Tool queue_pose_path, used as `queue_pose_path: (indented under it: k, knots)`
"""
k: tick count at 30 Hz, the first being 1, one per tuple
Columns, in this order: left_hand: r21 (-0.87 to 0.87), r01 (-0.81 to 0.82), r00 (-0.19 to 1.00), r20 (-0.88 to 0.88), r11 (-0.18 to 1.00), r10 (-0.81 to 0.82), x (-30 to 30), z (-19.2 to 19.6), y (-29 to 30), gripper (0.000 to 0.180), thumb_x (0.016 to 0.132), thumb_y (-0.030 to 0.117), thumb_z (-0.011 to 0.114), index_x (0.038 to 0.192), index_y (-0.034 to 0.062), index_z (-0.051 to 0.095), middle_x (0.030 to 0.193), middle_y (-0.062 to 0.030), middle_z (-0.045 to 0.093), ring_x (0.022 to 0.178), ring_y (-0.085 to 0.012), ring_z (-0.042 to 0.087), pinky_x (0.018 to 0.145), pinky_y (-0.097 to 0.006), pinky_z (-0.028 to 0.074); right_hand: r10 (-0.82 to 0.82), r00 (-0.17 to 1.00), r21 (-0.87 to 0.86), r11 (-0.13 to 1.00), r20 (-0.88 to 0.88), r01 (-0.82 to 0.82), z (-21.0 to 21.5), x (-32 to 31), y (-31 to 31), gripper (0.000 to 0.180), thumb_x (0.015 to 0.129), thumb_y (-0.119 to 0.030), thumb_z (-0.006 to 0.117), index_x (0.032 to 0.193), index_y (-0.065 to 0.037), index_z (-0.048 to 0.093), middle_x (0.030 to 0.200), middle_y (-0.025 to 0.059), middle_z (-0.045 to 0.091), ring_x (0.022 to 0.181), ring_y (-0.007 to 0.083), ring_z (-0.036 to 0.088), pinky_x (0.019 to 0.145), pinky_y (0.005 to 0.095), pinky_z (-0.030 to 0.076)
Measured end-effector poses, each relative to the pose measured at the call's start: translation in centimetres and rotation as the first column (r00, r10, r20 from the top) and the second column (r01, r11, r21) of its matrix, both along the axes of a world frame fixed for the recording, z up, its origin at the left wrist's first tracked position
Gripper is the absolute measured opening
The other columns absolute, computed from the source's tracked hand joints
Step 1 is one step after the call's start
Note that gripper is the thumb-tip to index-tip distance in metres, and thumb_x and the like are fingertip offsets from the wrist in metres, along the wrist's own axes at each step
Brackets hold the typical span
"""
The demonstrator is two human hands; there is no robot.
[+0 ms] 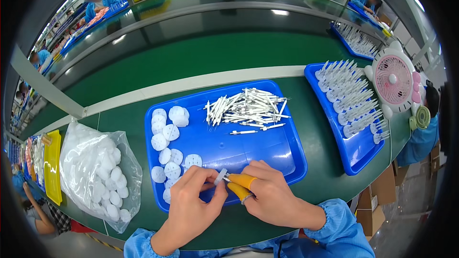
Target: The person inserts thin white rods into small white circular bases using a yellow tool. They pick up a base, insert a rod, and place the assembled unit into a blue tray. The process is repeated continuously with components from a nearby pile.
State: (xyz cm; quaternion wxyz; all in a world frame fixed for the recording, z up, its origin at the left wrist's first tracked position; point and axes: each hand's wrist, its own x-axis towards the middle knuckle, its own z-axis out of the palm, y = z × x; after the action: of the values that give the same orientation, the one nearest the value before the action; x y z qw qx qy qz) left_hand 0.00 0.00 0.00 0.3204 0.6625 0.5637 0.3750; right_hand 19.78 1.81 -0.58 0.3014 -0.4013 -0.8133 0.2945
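Observation:
A small white plastic disc (220,177) stands on edge between the thumb and fingers of my left hand (196,200). Pressed close to its right side are the fingertips of my right hand (273,192). Yellow finger covers (240,180) sit on its thumb and index finger, pinched together; what lies between them is too small to make out. Both hands are over the near edge of a blue tray (224,148). Along the tray's left side lie several round white discs (158,142) with holes. A heap of thin white sticks (246,107) fills its far part.
On the left, a clear bag (91,162) spills white round pieces beside a yellow tray (52,167). To the right, another blue tray (351,155) holds rows of discs with upright sticks, next to a pink-and-white fan (393,79). Beyond runs a green belt (215,50); co-workers sit farther off.

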Motion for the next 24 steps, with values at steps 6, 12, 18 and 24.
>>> queue_pose_path:
  k: [6,12,18,24]
  knots:
    - [0.091,-0.003,1.000,-0.017,0.996,0.005,0.2,-0.7,-0.5,0.017,0.086,-0.002,0.077,0.100,-0.0027,0.068,0.091,-0.0151,0.067,0.074,-0.0307,0.074,0.065,-0.038,0.061,-0.073,0.990,0.047,0.996,-0.120,0.079,-0.2,-0.7,-0.5,0.034,0.068,0.009,0.072,0.102,0.005,0.077,0.085,0.0119,0.065,0.075,0.0309,0.060,0.067,0.0403,0.049]
    - [0.046,-0.024,0.999,-0.035,0.999,0.026,0.0,-1.3,-0.5,0.019,0.088,-0.002,0.076,0.105,-0.0034,0.068,0.096,-0.0162,0.066,0.079,-0.0321,0.075,0.064,-0.038,0.060,-0.057,0.997,-0.011,0.998,-0.056,0.057,-0.4,-1.2,0.4,0.033,0.071,0.010,0.071,0.103,0.005,0.077,0.086,0.0136,0.066,0.079,0.0337,0.062,0.071,0.0435,0.051]
    - [-0.049,-0.111,0.992,0.060,0.993,0.114,-0.3,-0.3,0.3,0.010,0.094,-0.004,0.074,0.103,-0.0070,0.073,0.106,-0.0113,0.067,0.090,-0.0203,0.075,0.077,-0.034,0.068,-0.259,0.952,0.308,0.930,0.165,0.200,-1.7,0.1,6.1,0.020,0.077,0.005,0.072,0.097,0.009,0.073,0.094,0.0163,0.061,0.093,0.0368,0.060,0.083,0.0468,0.049]
    - [-0.149,-0.108,0.988,0.094,0.983,0.123,-1.0,-0.1,0.5,0.012,0.095,-0.003,0.074,0.105,-0.0062,0.072,0.101,-0.0093,0.067,0.093,-0.0166,0.074,0.075,-0.031,0.066,-0.131,0.969,0.159,0.982,0.207,0.099,-0.7,0.3,5.8,0.033,0.083,0.008,0.071,0.116,0.005,0.074,0.098,0.0175,0.065,0.097,0.0360,0.062,0.086,0.0428,0.052]
